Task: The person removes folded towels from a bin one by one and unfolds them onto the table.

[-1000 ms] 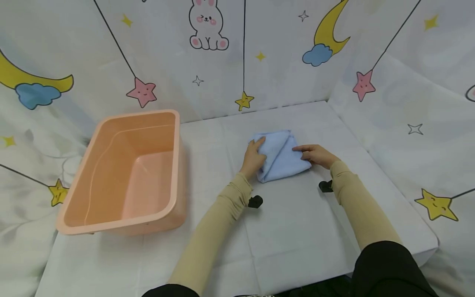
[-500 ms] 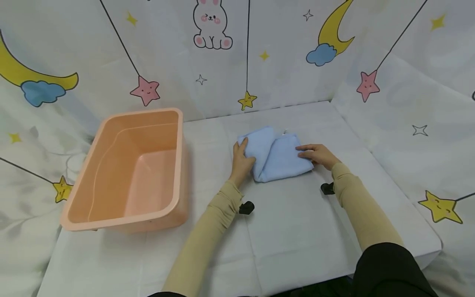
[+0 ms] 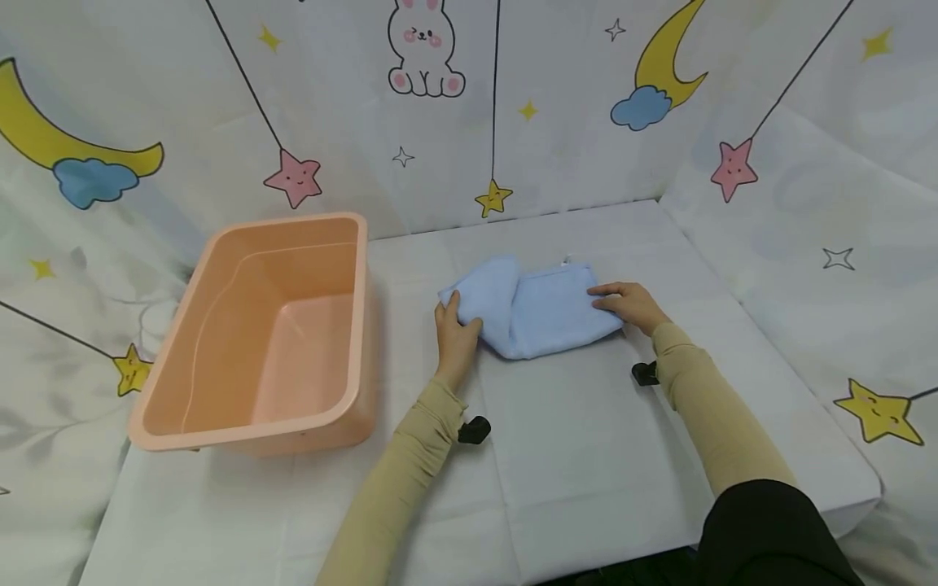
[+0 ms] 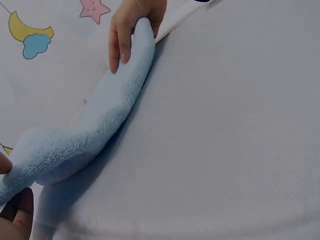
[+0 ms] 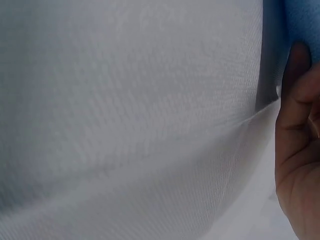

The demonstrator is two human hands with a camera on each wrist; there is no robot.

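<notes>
Head view: the blue towel (image 3: 535, 309) is lain partly folded on the white table (image 3: 586, 439), pinched at its left end by the left hand (image 3: 456, 338), apparently pressed flat by the right hand (image 3: 626, 305), and not yet placed in the basin (image 3: 264, 334).

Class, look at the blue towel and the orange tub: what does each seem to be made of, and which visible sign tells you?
Light blue folded towel: probably fleecy microfibre, matt, with fuzzy pile. Peach-orange rectangular tub: likely moulded plastic, smooth with a slight sheen and rounded rim.
</notes>
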